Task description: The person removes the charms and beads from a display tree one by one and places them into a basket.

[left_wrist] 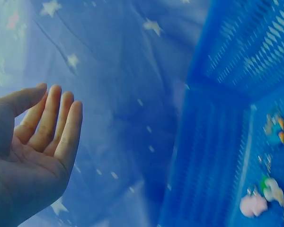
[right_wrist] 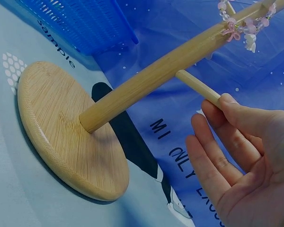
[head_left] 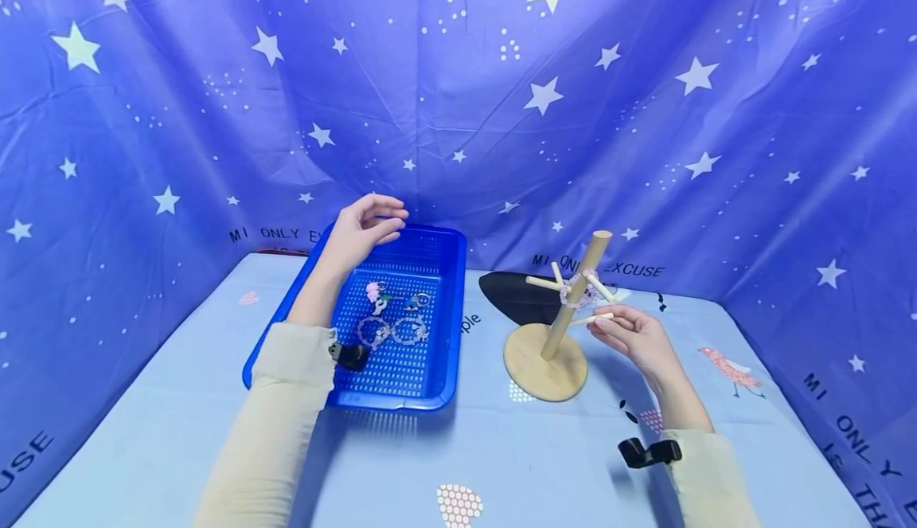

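Note:
My right hand (head_left: 637, 342) pinches the end of a short wooden peg (right_wrist: 199, 87) between thumb and index finger, the other fingers loosely bent. This peg juts from the post (right_wrist: 142, 87) of a wooden stand whose round base (head_left: 537, 373) rests on the table. A pink beaded bracelet (right_wrist: 250, 28) with small charms hangs higher on the stand, by the upper pegs. My left hand (head_left: 361, 229) is held over the far left part of a blue basket (head_left: 458, 337), fingers relaxed and holding nothing. Inside lie two beaded bracelets (head_left: 410, 330) and charm keychains, one with a pink charm (left_wrist: 253, 205).
A light blue printed cloth (head_left: 387, 472) covers the table. Blue star-patterned fabric (head_left: 444, 58) hangs behind and at both sides. The basket stands left of the wooden stand, with a strip of tabletop between them.

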`<state>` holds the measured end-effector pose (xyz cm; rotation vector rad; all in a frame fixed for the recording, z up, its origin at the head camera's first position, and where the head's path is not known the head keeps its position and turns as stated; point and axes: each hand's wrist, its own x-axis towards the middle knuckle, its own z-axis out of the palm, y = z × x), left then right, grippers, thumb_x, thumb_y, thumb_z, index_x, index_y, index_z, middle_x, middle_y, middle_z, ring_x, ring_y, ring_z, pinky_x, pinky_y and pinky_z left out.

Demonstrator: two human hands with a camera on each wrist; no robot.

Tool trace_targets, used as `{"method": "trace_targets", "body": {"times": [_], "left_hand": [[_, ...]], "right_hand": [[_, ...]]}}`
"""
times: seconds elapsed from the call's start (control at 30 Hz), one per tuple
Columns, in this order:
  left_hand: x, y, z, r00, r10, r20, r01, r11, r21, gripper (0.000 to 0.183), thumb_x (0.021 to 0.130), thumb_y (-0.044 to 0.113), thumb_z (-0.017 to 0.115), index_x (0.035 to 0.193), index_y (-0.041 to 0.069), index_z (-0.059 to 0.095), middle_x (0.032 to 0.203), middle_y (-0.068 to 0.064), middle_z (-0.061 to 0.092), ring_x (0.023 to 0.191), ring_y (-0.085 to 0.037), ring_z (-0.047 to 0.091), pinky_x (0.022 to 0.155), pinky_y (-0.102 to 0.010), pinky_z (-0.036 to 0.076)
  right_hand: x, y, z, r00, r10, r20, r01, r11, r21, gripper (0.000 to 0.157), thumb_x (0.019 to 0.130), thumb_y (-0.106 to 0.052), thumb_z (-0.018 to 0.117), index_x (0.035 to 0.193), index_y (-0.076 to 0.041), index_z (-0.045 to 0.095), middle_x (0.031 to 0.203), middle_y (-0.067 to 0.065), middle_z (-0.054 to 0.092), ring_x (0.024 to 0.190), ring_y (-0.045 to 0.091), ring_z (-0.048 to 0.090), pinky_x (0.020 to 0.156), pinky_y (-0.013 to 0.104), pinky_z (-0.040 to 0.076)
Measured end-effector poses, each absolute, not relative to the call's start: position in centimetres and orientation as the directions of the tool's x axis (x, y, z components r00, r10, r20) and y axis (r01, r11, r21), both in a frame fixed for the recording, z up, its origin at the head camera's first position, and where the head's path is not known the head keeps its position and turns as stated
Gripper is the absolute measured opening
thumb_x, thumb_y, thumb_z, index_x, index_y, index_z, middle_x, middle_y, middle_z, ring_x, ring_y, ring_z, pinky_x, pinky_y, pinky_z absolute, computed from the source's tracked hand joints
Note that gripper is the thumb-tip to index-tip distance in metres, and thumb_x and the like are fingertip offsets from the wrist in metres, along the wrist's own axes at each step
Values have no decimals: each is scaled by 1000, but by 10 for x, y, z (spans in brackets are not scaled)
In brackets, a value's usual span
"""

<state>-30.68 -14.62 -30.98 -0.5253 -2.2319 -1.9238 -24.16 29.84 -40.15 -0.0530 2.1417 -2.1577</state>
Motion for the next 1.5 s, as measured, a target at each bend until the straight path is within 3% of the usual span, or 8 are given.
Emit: {"method": "trace_targets", "body": {"times": [0.2,0.47,0.77,1.07,1.5], "left_hand": [[-292,-128,-294,-907,134,399,411,80,908,33,97,8,63,127,-4,57,119,-16,67,95,-6,68,90,-25,59],[-275,-104,-289,-869,68,491,493,21,870,31,96,4,62,125,-7,58,124,-29,64,92,-4,67,90,-23,58],[-262,-84,-292,-846,81,526,529,17,848,31,96,6,64,126,-2,61,125,-20,67,115,-30,65,95,-26,55],[-251,-64,-296,-845,152,513,520,8,854,39,97,7,62,135,3,57,136,-13,64,125,-28,62,104,-37,53],[-242,-36,-307,-834,255,490,503,-15,864,46,96,10,65,141,8,54,141,-11,61,128,-26,61,105,-36,52]], "right_hand": [[-242,297,-401,-994,-101,-41,42,-9,-999,9,95,-14,67,100,-20,70,94,-9,77,91,3,73,88,20,57],[-241,297,-403,-995,-94,-39,40,-3,-999,9,95,-14,67,100,-21,70,92,-10,76,90,3,73,87,19,57],[-241,296,-403,-995,-89,-43,44,-14,-999,9,95,-15,67,102,-20,70,92,-10,76,90,2,73,87,19,57],[-240,296,-403,-995,-84,-46,46,-6,-999,9,95,-17,67,104,-18,69,92,-11,77,91,2,73,87,18,57],[-240,297,-403,-996,-84,-36,37,-7,-999,9,95,-17,67,104,-18,68,92,-11,77,91,3,73,87,18,57]]}}
